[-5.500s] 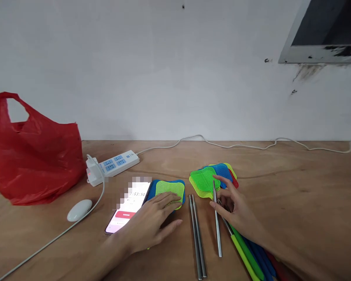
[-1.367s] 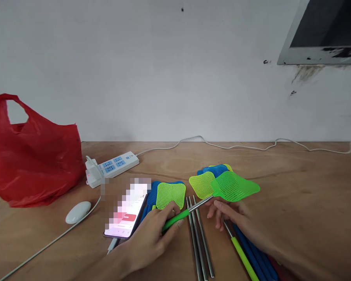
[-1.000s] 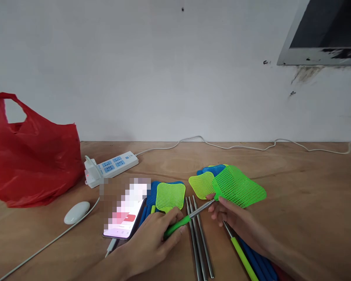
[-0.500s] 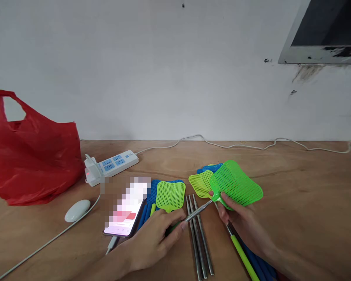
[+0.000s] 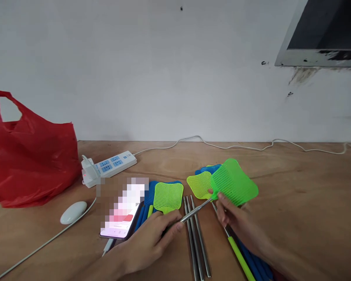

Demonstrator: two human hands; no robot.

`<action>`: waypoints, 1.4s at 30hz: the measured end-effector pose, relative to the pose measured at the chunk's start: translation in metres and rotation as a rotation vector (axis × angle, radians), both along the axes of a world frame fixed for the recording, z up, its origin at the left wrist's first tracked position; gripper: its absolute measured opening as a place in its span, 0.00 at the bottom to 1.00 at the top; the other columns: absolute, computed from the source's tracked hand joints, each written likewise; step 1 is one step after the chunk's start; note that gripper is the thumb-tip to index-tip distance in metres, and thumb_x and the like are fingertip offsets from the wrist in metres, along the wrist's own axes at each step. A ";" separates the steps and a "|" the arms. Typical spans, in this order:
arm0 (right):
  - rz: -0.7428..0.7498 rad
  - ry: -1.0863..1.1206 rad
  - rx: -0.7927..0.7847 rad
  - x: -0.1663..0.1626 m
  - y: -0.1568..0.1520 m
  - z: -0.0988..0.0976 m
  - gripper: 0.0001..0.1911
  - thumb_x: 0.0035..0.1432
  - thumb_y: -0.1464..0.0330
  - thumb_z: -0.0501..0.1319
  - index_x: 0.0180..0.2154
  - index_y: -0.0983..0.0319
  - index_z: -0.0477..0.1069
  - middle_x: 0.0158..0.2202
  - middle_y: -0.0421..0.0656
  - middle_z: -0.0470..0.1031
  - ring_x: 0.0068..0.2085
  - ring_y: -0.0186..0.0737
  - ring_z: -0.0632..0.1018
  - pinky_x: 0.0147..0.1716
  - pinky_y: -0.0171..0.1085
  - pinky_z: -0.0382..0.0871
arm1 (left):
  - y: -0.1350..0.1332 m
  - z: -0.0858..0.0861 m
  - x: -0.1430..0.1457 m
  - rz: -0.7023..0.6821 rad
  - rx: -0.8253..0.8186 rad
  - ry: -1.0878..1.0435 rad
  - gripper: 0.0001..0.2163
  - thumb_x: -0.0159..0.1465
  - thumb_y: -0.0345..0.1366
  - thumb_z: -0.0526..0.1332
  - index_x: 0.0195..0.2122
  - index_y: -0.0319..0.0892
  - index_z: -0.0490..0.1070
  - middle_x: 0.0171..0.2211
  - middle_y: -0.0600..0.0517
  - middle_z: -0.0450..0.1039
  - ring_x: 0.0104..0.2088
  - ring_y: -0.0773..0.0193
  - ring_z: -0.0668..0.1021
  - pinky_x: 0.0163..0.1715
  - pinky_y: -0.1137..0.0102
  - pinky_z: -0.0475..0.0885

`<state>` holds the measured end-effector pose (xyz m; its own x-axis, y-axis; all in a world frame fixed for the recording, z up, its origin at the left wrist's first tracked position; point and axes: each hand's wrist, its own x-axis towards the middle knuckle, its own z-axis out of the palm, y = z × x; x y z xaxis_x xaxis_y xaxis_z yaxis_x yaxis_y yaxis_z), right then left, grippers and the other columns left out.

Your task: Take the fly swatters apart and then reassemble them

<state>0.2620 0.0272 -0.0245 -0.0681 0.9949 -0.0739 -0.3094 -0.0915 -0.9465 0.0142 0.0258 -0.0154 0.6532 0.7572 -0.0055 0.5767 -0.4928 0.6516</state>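
A bright green fly swatter (image 5: pixel 235 182) is held tilted above the table between both hands. My left hand (image 5: pixel 152 240) is closed round the lower end of its metal rod, hiding most of the handle. My right hand (image 5: pixel 234 214) pinches the neck where the mesh head meets the rod. Several metal rods (image 5: pixel 196 238) lie side by side under the swatter. Left of them is a yellow-green swatter head (image 5: pixel 169 196) on blue ones, partly behind my left hand. Another yellow-green swatter (image 5: pixel 199 185) lies with blue ones under my right hand, its handle (image 5: pixel 241 257) reaching towards me.
On the left stand a red plastic bag (image 5: pixel 32 156) and a white power strip (image 5: pixel 114 166). A white mouse-shaped object (image 5: pixel 73 212) and a lit phone (image 5: pixel 123 210) lie nearer me. A white cable (image 5: pixel 231 148) runs along the wall at the table's back.
The view has shifted slightly. The green swatter's head has turned a little in my right hand's pinch; both hands keep their hold.
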 end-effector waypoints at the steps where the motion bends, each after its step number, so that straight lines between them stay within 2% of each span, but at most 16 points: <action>1: 0.044 -0.016 -0.007 -0.003 -0.004 -0.002 0.25 0.53 0.48 0.68 0.20 0.60 0.68 0.16 0.37 0.64 0.21 0.30 0.63 0.21 0.33 0.58 | 0.000 0.000 0.000 -0.005 -0.002 -0.001 0.16 0.75 0.45 0.44 0.35 0.45 0.62 0.32 0.55 0.67 0.34 0.61 0.71 0.36 0.68 0.63; 5: 0.076 -0.030 0.004 -0.007 -0.010 -0.007 0.26 0.53 0.46 0.67 0.21 0.60 0.69 0.16 0.37 0.65 0.20 0.31 0.63 0.21 0.35 0.58 | -0.001 -0.001 -0.002 0.005 -0.005 0.001 0.15 0.75 0.46 0.44 0.36 0.45 0.63 0.32 0.54 0.68 0.34 0.60 0.71 0.36 0.67 0.63; 10: 0.134 -0.080 0.065 -0.007 -0.014 -0.012 0.27 0.58 0.47 0.63 0.19 0.60 0.67 0.13 0.35 0.60 0.19 0.31 0.61 0.22 0.36 0.58 | -0.004 0.002 -0.003 -0.013 -0.019 0.025 0.16 0.75 0.45 0.43 0.39 0.45 0.64 0.34 0.53 0.69 0.36 0.59 0.71 0.38 0.67 0.64; 16: 0.154 -0.058 0.080 -0.011 -0.018 -0.013 0.24 0.59 0.47 0.63 0.31 0.62 0.73 0.12 0.32 0.60 0.17 0.30 0.60 0.22 0.35 0.56 | -0.009 0.006 -0.002 -0.007 -0.039 0.049 0.17 0.76 0.46 0.42 0.41 0.45 0.66 0.36 0.52 0.70 0.37 0.59 0.71 0.40 0.66 0.65; 21: 0.106 -0.029 0.039 -0.008 -0.013 -0.008 0.24 0.55 0.47 0.67 0.34 0.62 0.75 0.21 0.38 0.71 0.21 0.31 0.65 0.20 0.32 0.58 | -0.007 0.001 0.002 0.025 -0.041 -0.003 0.18 0.76 0.47 0.42 0.39 0.45 0.66 0.34 0.53 0.70 0.36 0.60 0.72 0.39 0.67 0.65; 26: -0.058 0.114 0.031 -0.006 -0.007 -0.005 0.20 0.54 0.51 0.70 0.37 0.61 0.77 0.26 0.38 0.71 0.24 0.29 0.65 0.21 0.30 0.59 | -0.004 -0.001 0.003 0.064 -0.023 0.013 0.18 0.75 0.48 0.44 0.41 0.44 0.68 0.37 0.52 0.72 0.38 0.59 0.73 0.40 0.66 0.66; 30: 0.032 0.019 0.032 -0.008 -0.009 -0.007 0.21 0.51 0.51 0.71 0.38 0.61 0.78 0.28 0.39 0.73 0.24 0.29 0.68 0.20 0.30 0.60 | -0.006 -0.002 0.004 0.056 -0.007 -0.008 0.17 0.75 0.47 0.44 0.45 0.45 0.68 0.40 0.51 0.74 0.40 0.58 0.74 0.42 0.65 0.67; 37: 0.082 -0.115 0.059 -0.006 -0.014 -0.013 0.20 0.53 0.51 0.69 0.37 0.60 0.80 0.28 0.42 0.77 0.29 0.35 0.75 0.29 0.35 0.70 | -0.012 -0.008 0.005 0.043 -0.037 -0.022 0.17 0.75 0.46 0.42 0.43 0.46 0.68 0.39 0.51 0.74 0.39 0.58 0.73 0.42 0.65 0.66; 40: 0.067 -0.109 0.076 -0.002 -0.015 -0.013 0.18 0.54 0.52 0.69 0.36 0.59 0.80 0.27 0.41 0.77 0.28 0.35 0.75 0.29 0.35 0.70 | -0.014 -0.003 0.007 0.064 -0.077 -0.100 0.17 0.75 0.49 0.44 0.41 0.46 0.68 0.37 0.52 0.73 0.39 0.59 0.72 0.43 0.66 0.65; 42: 0.051 -0.080 0.076 -0.001 -0.014 -0.011 0.17 0.53 0.52 0.70 0.36 0.59 0.79 0.27 0.40 0.76 0.28 0.35 0.74 0.28 0.34 0.69 | -0.015 0.004 0.009 0.088 -0.185 -0.164 0.21 0.73 0.53 0.46 0.35 0.45 0.68 0.33 0.53 0.69 0.36 0.60 0.70 0.41 0.67 0.65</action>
<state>0.2606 0.0127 -0.0357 -0.1153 0.9933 -0.0053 -0.2297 -0.0319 -0.9727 0.0228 0.0111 -0.0115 0.5884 0.8071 -0.0485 0.4913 -0.3092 0.8143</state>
